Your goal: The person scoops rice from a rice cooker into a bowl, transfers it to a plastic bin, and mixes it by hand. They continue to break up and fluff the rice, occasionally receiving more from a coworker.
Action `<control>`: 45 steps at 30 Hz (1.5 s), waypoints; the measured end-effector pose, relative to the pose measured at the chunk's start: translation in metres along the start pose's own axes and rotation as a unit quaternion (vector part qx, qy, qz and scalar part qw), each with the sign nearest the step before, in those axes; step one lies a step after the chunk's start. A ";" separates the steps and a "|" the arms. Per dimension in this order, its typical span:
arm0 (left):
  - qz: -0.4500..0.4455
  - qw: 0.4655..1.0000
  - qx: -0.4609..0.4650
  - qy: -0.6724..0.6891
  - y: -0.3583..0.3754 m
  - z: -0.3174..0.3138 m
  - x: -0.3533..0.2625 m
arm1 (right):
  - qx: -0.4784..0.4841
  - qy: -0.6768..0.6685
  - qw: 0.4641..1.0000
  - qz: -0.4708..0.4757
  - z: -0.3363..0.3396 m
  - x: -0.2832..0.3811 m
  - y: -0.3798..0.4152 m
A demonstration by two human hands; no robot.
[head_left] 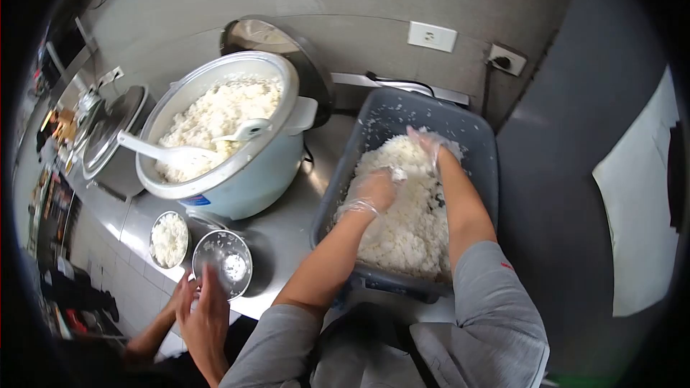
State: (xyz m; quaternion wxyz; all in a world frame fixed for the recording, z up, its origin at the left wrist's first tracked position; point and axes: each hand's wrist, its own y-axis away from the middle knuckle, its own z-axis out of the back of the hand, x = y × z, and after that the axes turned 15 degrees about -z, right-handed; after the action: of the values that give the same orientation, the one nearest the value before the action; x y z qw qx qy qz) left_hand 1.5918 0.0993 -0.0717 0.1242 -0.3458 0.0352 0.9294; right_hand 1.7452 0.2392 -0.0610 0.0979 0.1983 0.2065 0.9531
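Note:
Both my hands wear clear plastic gloves and are inside a grey bin (491, 172) that holds a heap of white rice (410, 233). My left hand (374, 190) is at the left side of the heap, its fingers curled at the rice; what they hold, if anything, is hidden. Farther back and to the right, my right hand (433, 145) rests on the rice with its fingers spread.
A large cooker (251, 183) of rice with a white paddle (162, 151) stands left, its lid (305, 54) behind. Nearer are a bowl of rice (169, 241) and a metal bowl (237, 248). A co-worker's hands (205, 316) are beside the bowls.

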 end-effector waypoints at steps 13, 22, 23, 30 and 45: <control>-0.042 0.996 0.067 -0.040 -0.003 -0.013 -0.003 | 0.327 -0.295 0.897 0.033 -0.040 -0.069 -0.012; -0.082 0.984 -0.055 -0.148 0.036 -0.034 -0.063 | 0.303 -0.337 0.886 0.096 0.008 -0.074 0.145; -0.100 0.977 -0.096 -0.161 0.043 -0.047 -0.073 | 0.240 -0.346 0.899 0.119 0.011 -0.083 0.154; -0.259 0.953 -0.112 -0.107 0.100 -0.115 -0.131 | -0.073 -0.508 0.857 0.053 -0.026 -0.161 0.187; -0.225 0.971 -0.009 -0.079 0.121 -0.126 -0.148 | -0.235 -0.285 0.927 0.069 -0.048 -0.176 0.198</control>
State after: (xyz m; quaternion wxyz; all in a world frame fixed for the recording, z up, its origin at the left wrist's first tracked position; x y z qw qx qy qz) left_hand 1.7490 -0.0675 -0.0737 0.3290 -0.2710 -0.0620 0.9025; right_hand 1.8631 -0.0022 -0.0747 0.1300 0.4464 -0.0744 0.8822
